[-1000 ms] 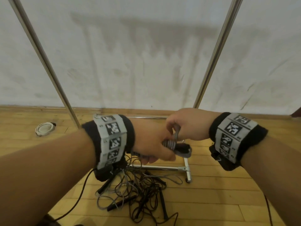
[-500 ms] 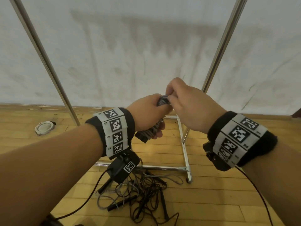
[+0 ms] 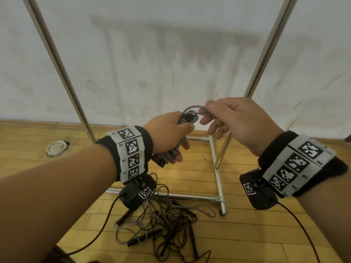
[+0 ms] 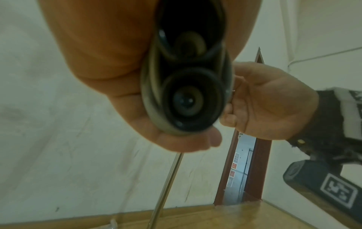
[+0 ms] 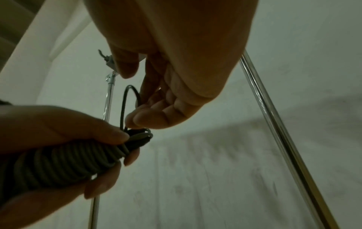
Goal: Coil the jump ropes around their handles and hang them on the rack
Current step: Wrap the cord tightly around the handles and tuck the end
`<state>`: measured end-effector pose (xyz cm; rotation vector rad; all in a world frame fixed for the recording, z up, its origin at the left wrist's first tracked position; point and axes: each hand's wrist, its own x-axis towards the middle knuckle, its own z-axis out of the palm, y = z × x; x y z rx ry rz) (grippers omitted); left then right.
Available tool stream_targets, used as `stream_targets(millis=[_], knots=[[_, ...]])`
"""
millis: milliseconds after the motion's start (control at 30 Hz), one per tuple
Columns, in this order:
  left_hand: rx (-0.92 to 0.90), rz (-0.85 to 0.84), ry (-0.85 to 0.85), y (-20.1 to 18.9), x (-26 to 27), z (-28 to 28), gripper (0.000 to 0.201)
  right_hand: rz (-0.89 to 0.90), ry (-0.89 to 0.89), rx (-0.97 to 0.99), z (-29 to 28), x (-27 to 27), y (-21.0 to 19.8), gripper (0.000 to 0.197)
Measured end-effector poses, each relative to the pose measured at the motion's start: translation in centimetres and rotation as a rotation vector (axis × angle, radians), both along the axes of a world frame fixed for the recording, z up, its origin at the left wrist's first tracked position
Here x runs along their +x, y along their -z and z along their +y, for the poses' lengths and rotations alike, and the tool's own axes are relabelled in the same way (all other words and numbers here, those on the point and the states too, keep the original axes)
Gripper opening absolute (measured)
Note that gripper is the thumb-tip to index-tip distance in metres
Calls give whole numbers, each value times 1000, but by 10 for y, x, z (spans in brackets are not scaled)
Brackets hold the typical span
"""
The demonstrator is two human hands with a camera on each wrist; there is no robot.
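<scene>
My left hand [image 3: 171, 133] grips a pair of black handles wound with grey jump rope [image 3: 175, 149], held at chest height in front of the rack. The left wrist view looks straight at the handles' round ends [image 4: 188, 100]. My right hand [image 3: 228, 118] pinches a small free loop of the grey rope [image 3: 193, 109] just above the bundle's top; the same rope loop [image 5: 127, 105] and the coiled rope bundle [image 5: 68, 161] show in the right wrist view. The rack's two slanted metal posts [image 3: 62, 73] rise on either side.
A tangle of black and grey jump ropes [image 3: 167, 221] with loose black handles lies on the wooden floor below my hands, beside the rack's base bars [image 3: 218, 177]. A white round object [image 3: 56, 148] sits on the floor at left. A pale wall stands behind.
Both hands have risen from low over the floor pile to chest height. The right hand has pulled a small loop of rope out to the right of the bundle's top.
</scene>
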<state>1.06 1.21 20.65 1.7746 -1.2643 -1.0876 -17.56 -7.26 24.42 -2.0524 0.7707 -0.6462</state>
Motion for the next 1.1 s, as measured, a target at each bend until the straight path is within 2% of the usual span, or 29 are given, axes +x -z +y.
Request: stream_targets(millis=[133,300,433,567,633,733,867,1100], knots=[[-4,-54,18,2,-1,2,16,30,-5,4,-1,0,3,16],[-22,-55,18,2,-2,3,13,-7,25,180,-3,-1,10,8],[-44,32,47,0,-5,4,11,-97,72,401,4,2,15,23],[-52,264,113,-1,-7,5,29,-273,81,592,12,9,18,40],[-63,324,114,-2,-8,5,31,-314,89,635,12,9,17,46],[-79,218,36,-1,-8,4,19,-327,114,626,9,8,15,43],[-53,-19,-36,2,-4,5,6,-286,77,593,3,3,12,19],[-7,-58,21,1,-2,6,4,-199,-37,594,1,0,7,21]])
